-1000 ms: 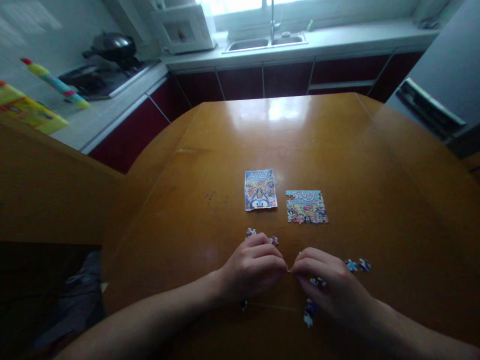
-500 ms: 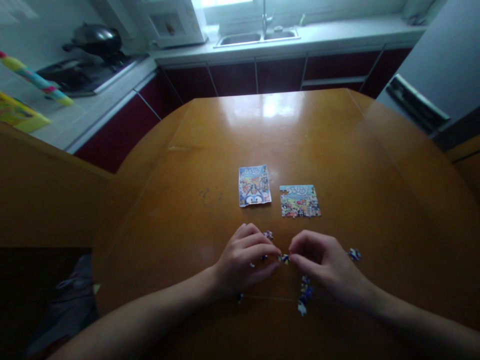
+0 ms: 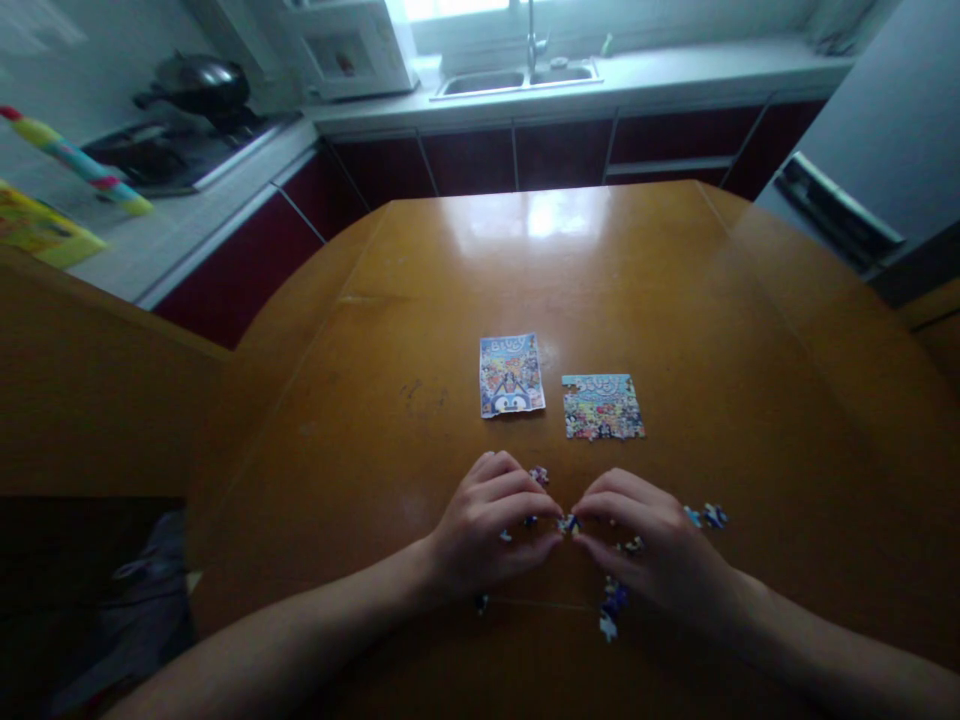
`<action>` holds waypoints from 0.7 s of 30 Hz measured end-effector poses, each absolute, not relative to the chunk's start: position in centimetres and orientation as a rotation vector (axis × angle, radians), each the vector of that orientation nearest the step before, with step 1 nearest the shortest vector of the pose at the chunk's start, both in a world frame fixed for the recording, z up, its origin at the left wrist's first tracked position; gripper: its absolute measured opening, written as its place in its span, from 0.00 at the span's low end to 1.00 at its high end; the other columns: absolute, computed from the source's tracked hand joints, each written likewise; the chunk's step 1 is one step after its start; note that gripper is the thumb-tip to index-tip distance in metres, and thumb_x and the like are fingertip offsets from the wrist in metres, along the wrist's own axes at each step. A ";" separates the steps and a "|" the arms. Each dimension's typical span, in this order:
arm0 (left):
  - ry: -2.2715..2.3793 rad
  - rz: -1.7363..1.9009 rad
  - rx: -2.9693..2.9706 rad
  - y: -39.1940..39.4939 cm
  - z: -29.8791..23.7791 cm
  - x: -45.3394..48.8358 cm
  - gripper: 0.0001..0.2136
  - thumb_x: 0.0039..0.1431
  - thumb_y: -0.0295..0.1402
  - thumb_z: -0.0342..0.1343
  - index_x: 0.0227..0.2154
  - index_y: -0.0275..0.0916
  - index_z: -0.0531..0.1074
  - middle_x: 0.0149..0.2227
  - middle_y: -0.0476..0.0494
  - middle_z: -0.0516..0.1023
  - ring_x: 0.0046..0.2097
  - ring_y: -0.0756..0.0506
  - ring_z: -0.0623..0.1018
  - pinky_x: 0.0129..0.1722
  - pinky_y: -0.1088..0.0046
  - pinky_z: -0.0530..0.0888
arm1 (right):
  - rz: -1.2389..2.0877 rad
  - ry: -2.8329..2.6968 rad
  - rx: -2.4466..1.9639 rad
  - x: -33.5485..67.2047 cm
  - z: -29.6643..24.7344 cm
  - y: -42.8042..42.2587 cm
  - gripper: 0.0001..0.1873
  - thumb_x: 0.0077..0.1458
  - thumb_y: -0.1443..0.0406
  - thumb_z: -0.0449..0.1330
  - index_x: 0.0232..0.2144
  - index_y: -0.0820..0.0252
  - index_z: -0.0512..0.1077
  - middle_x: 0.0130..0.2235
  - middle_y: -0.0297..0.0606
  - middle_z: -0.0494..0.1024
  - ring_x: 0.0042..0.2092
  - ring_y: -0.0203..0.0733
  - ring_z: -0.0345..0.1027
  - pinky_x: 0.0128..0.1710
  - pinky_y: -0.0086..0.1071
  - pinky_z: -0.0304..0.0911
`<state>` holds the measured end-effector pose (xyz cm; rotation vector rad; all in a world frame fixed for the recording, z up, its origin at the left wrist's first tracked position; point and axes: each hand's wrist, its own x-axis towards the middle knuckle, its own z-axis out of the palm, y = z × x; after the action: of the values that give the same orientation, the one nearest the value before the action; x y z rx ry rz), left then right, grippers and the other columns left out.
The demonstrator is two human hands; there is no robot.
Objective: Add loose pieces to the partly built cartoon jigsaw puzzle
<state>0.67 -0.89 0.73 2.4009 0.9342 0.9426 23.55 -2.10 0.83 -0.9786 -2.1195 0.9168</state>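
Dim kitchen, glossy tabletop [image 3: 675, 300], left hand [image 3: 487, 525] and right hand [image 3: 652, 550] both have their grip pinched on one tiny puzzle piece [image 3: 568, 523] between them, which could slip and get lost among the loose pieces [image 3: 613, 600] under the right grip.

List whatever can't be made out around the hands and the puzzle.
Head view, the only one:
Piece: pinched between left hand and right hand; the fingers cover its shape and print.
Loose pieces: blurred, and some lie hidden under the palms, so the count is unclear.
Card: print too small and dim to read.
Puzzle: seams too small to count; near edge ragged, gaps unclear.
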 end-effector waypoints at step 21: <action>0.923 0.938 2.415 -0.6 1.0 0.7 0.03 0.57 0.30 0.62 0.34 0.41 0.73 0.30 0.50 0.78 0.34 0.48 0.71 0.36 0.69 0.66 | 0.868 -2.138 -0.970 23.7 0.9 -2.1 0.06 0.57 0.71 0.61 0.38 0.61 0.72 0.36 0.39 0.75 0.37 0.40 0.67 0.36 0.34 0.64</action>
<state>0.69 -0.57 0.98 2.4153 0.9230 0.9382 23.67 -2.07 0.91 -0.9701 -2.1376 0.8683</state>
